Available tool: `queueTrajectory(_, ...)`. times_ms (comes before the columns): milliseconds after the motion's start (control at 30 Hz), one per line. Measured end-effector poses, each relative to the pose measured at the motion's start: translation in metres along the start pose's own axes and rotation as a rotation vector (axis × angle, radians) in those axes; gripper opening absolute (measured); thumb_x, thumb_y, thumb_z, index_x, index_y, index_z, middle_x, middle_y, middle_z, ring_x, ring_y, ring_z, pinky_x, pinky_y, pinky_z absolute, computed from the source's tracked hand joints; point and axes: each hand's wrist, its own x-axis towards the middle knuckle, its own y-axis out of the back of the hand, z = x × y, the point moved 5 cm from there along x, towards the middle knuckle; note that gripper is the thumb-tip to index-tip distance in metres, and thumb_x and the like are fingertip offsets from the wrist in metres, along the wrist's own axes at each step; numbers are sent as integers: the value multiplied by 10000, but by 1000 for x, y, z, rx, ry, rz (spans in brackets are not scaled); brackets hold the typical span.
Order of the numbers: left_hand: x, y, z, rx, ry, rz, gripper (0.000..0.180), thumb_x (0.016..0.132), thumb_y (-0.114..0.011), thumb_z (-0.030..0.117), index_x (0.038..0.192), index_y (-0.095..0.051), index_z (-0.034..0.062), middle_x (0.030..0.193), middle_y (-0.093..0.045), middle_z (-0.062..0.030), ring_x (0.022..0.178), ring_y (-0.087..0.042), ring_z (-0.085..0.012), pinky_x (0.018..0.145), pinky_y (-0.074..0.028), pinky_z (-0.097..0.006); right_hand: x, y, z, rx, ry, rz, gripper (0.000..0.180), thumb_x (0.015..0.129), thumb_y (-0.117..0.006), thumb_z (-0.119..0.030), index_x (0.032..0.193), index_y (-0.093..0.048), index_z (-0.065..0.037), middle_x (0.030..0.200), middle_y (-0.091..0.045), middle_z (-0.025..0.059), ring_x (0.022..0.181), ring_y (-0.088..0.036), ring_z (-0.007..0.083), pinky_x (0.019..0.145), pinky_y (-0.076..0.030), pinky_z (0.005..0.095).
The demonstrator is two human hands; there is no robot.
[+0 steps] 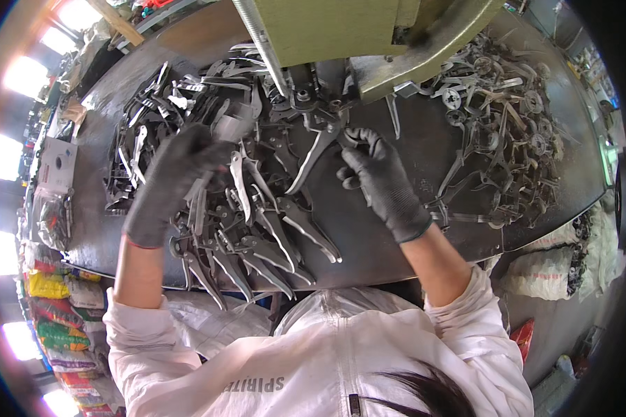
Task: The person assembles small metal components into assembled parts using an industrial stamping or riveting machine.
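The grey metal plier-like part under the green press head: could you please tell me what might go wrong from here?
1. The right hand in its black glove holds the grey metal plier-like part right beneath the green press head; fingers could be pinched if it cycles.
2. The left hand lifts a part out of the tangled pile of grey metal handles; neighbours may snag and slide off the dark round table edge.

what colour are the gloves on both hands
Black, on the left hand and the right hand; clearest in the head view.
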Motion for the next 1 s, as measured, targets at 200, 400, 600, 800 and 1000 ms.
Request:
queueTrajectory(200, 19, -120, 26, -154, -25, -360, 323, 916, -555, 217, 1130, -545, -25, 785, -584, -42, 674, -542, -86, 561, -432, -226, 36, 23, -28, -797, 841, 16, 216, 810, -578, -63, 1013, -576, 12, 965, -624, 145, 838, -618, 303, 760, -498, 391)
queueTrajectory(400, 43, -142, 22, -9, 56, -282, 352, 970, -443, 278, 1049, -601, -26, 842, -600, -58, 756, -539, -82, 685, -451, -248, 124, 117, -28, -1618, 894, 436, 365, 753, -639, -150, 1053, -529, 27, 967, -595, 236, 874, -584, 428, 790, -466, 470)
queueTrajectory(600, 39, -108, -7, -121, -79, -195, 432, 978, -418, 293, 1211, -514, -57, 1132, -607, -134, 1027, -563, -157, 910, -426, -268, 55, 83, -46, 82, 87, 224, 225, 872, -554, -5, 1095, -529, -2, 819, -602, 97, 592, -575, 128, 465, -450, 206)
queueTrajectory(800, 52, -119, -2, -72, -75, -221, 426, 997, -384, 206, 1319, -356, -71, 1163, -591, -159, 1059, -574, -190, 912, -452, -290, 18, 63, -62, 50, 189, 150, 128, 869, -556, -16, 987, -570, 33, 785, -616, 80, 588, -567, 117, 474, -445, 219)
queueTrajectory(1000, 63, -130, -19, -381, -148, -343, 349, 983, -382, 110, 1279, -384, -76, 1067, -611, -157, 928, -633, -198, 810, -528, -312, 5, 14, -34, -108, 52, -47, 225, 882, -559, -43, 1100, -558, 12, 839, -611, 31, 629, -550, 71, 550, -459, 209)
